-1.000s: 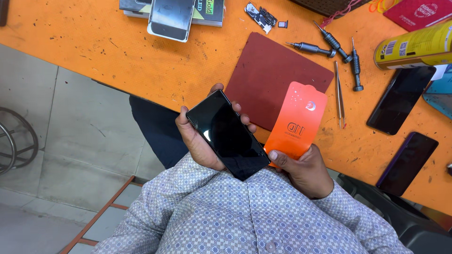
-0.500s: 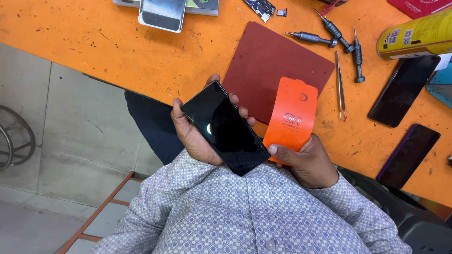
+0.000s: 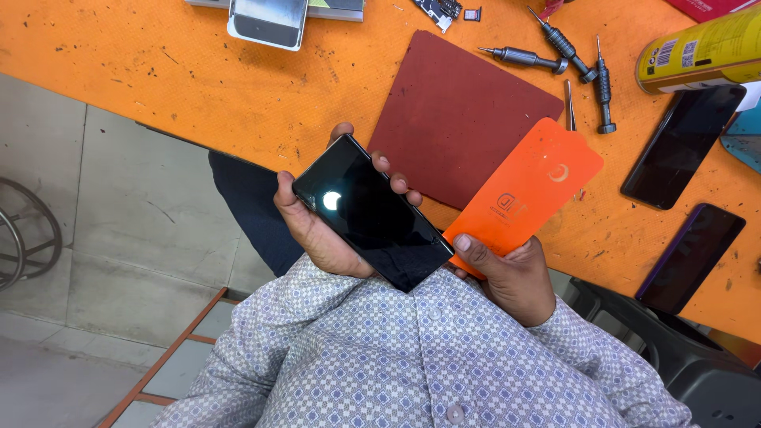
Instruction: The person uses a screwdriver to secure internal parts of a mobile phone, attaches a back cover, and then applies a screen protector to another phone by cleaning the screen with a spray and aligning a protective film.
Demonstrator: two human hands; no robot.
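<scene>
Orange bench (image 3: 158, 87) fills upper frame; maroon mat (image 3: 464, 111) at centre top. Black phone (image 3: 372, 212) sits mid-frame, cradled in left hand (image 3: 321, 230), fingers wrapped round edges. Orange sleeve (image 3: 523, 190), pinched by right hand (image 3: 511, 273), has swung out toward upper right since half a second ago, clearing screen. Screwdrivers (image 3: 555, 47) lie untouched above.
</scene>
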